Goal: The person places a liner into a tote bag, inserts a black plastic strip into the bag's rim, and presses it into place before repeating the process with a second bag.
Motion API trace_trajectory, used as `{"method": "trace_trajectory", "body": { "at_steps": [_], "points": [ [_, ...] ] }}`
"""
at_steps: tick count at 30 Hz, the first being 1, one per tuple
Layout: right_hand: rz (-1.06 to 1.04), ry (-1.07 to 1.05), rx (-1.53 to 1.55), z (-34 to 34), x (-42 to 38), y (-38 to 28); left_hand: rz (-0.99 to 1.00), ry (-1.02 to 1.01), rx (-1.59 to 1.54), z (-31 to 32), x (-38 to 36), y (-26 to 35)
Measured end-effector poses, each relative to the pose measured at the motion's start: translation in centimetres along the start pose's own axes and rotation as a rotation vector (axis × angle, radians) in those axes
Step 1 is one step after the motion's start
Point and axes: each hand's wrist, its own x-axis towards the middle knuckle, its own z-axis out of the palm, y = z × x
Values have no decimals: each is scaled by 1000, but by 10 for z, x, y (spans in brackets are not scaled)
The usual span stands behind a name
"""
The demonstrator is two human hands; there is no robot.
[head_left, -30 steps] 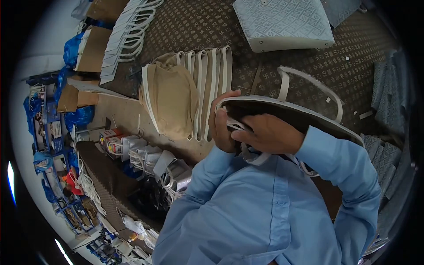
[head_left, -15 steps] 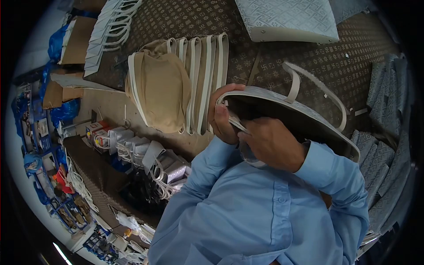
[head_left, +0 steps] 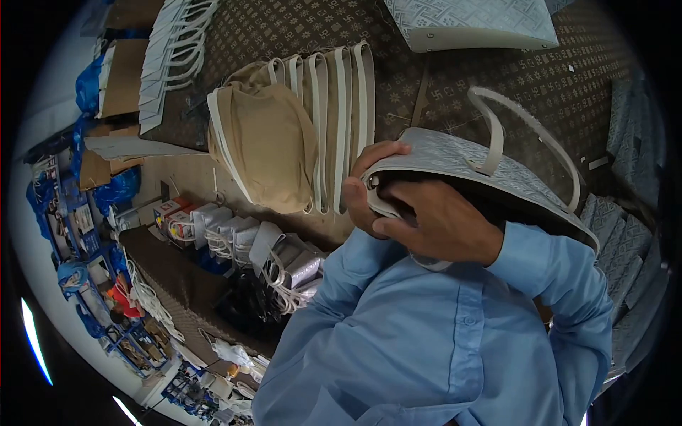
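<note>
A pale grey patterned handbag (head_left: 444,150) lies tilted against my body, its dark opening towards me. One white handle (head_left: 490,135) arches up from its far side. My left hand (head_left: 366,195) is closed around the left end of the bag, fingers over the outside and thumb by the rim. At that same end, my right hand (head_left: 444,224) has its fingers tucked inside the opening and its thumb on the near edge, gripping the rim. Its fingertips are hidden in the bag.
Tan fabric pieces with white edging (head_left: 266,153) lie beyond my left hand on the brown patterned table cover (head_left: 284,25). Another patterned bag (head_left: 476,28) stands at the back. White handled pieces (head_left: 170,57) line the far left. Grey patterned panels (head_left: 618,241) are stacked at right.
My right hand has moved left and deeper into the bag's opening, from a pinch at the rim. The view has shifted slightly, and the bag's far side shows more.
</note>
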Motion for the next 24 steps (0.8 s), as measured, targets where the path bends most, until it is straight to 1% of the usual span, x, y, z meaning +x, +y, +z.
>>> {"method": "trace_trajectory", "body": {
  "at_steps": [2,4,5,6,7,8,10,11,12,13,14,17,18,19,20,22,23,24],
  "points": [
    [48,-39,6,-1,1,0,1,49,-4,5,3,2],
    [15,126,97,4,-3,3,14,27,-3,1,2,-2],
    [21,130,96,6,-3,5,34,8,2,-1,2,-4],
    [-77,168,-27,10,-4,7,25,11,2,-2,3,-6],
    [-173,202,-142,15,-6,7,68,-33,8,-4,2,-6],
    [-170,195,-138,16,-6,6,121,-78,13,-5,4,-8],
    [-240,200,-281,18,-10,2,114,-80,78,-5,5,-4],
    [-236,198,-281,21,-10,4,128,-91,136,-4,7,-4],
    [-277,197,-332,25,-10,6,126,-90,133,-4,7,-5],
    [-322,197,-387,25,-9,7,149,-112,65,-5,8,-8],
    [-323,192,-390,24,-9,5,169,-131,1,-6,8,-9],
    [-288,205,-487,24,-12,0,125,-140,47,-6,13,-3],
    [-231,244,-551,23,-20,0,135,-147,32,-1,13,1],
    [-181,281,-614,21,-23,0,70,-93,78,3,14,4],
    [-187,281,-626,18,-23,0,2,-35,126,6,13,6],
    [-257,190,-851,18,-20,0,-9,-40,123,5,11,7],
    [-265,201,-851,14,-16,-3,-17,-41,120,3,13,7],
    [-282,48,-941,8,-14,-8,-19,-51,129,0,12,9]
  ]
}}
